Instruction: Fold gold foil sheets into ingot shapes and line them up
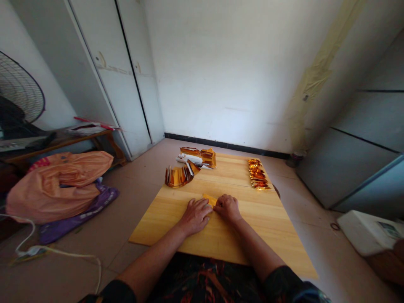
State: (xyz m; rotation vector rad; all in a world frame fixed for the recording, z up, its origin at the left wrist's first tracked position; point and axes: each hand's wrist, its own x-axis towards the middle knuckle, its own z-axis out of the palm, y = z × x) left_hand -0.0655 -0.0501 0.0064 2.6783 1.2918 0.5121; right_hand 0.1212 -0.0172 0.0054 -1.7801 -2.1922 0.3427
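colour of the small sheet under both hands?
Golden yellow; the sheet lies on the wooden board, pressed by left hand and right hand. Head view.

Your left hand (195, 215) and right hand (227, 207) hide most of the gold paper (209, 199); only its 12 o'clock corner shows.

Dim, soft indoor light with the white wall (227, 75) brightest, corners vignetted dark, wide-angle bending of door (126, 84) and cabinet (362, 147) lines at the edges, gold foil (259, 173) glinting, detail slightly soft.
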